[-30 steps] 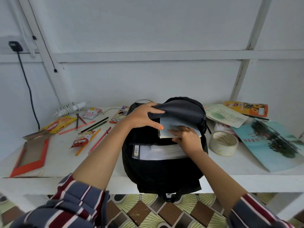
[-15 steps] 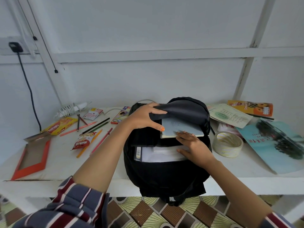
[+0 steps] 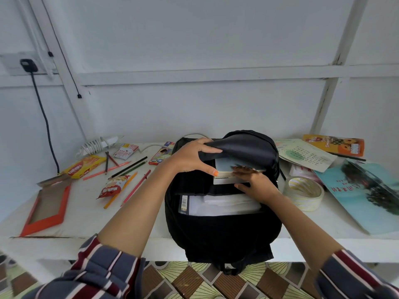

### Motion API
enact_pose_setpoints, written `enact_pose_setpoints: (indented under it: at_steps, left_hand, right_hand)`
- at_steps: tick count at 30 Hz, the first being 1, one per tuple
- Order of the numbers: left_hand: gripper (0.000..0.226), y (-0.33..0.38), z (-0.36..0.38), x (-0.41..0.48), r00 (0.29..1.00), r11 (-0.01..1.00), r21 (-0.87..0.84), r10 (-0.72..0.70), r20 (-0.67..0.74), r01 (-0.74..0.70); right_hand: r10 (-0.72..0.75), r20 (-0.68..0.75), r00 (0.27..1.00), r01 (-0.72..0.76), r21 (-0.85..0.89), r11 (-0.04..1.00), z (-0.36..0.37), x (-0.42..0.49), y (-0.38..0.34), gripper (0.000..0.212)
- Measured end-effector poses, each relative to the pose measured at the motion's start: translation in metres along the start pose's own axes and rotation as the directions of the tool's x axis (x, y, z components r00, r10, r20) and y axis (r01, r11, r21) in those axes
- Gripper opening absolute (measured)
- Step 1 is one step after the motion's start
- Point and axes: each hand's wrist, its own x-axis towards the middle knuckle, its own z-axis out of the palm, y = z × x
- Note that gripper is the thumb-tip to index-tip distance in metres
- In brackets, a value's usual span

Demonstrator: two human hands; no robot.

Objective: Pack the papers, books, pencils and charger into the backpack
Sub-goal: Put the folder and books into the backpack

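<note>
A black backpack lies on the white shelf with its top facing the wall. My left hand grips the backpack flap and holds it up. My right hand holds a pale blue book, fingers on top and thumb below; the book is partly inside under the flap. White papers sit in the nearer compartment. Several pencils and a white charger lie to the left. A teal book and a printed sheet lie to the right.
A tape roll stands just right of the backpack. Snack packets, a pencil box and an orange frame are on the left. An orange packet lies at the back right. A black plug with its cable is on the wall.
The pale blue book has gone further in under the flap. My right hand shifted from lying on it to holding its near edge. My left hand kept the flap raised.
</note>
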Motion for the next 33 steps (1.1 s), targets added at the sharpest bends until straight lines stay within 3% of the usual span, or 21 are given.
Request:
enact_pose_setpoints:
  at_steps: [9,13,19,21,24,27,30,33]
  left_hand:
    - [0.059,0.002,0.0,-0.002,1.0,1.0,-0.023,-0.009,0.014,0.01]
    - [0.051,0.005,0.001,-0.003,0.992,0.997,-0.05,-0.045,0.121,0.051]
    - [0.037,0.01,0.008,-0.004,0.907,0.974,0.171,-0.201,0.371,0.146]
    - [0.028,0.018,0.012,0.0,0.896,0.956,0.257,-0.232,0.379,0.139]
    - [0.034,0.039,0.016,0.006,0.97,0.962,0.252,-0.154,0.187,0.104]
    - [0.038,0.068,0.028,0.016,0.997,0.997,0.076,0.034,-0.074,-0.028]
    - [0.023,0.102,0.053,0.03,0.974,0.973,-0.071,0.215,-0.074,-0.22]
    - [0.005,0.127,0.087,0.058,0.952,0.939,-0.164,0.307,-0.004,-0.304]
  right_hand:
    - [-0.013,0.04,0.999,0.014,-0.032,0.999,-0.005,0.004,0.003,0.043]
    - [0.016,0.064,0.998,-0.015,-0.014,1.0,-0.01,-0.004,-0.004,0.049]
    - [0.033,0.129,0.991,-0.057,0.188,0.98,-0.027,-0.052,-0.007,0.044]
    - [0.055,0.146,0.988,-0.094,0.276,0.956,-0.039,-0.071,-0.002,0.043]
    - [0.101,0.156,0.983,-0.16,0.431,0.888,-0.058,-0.095,0.006,0.038]
    - [0.171,0.102,0.98,-0.199,0.527,0.826,-0.075,-0.118,0.016,0.034]
    - [0.311,-0.032,0.95,-0.244,0.542,0.804,-0.09,-0.14,0.034,0.028]
    - [0.435,-0.147,0.888,-0.308,0.511,0.802,-0.104,-0.162,0.06,0.029]
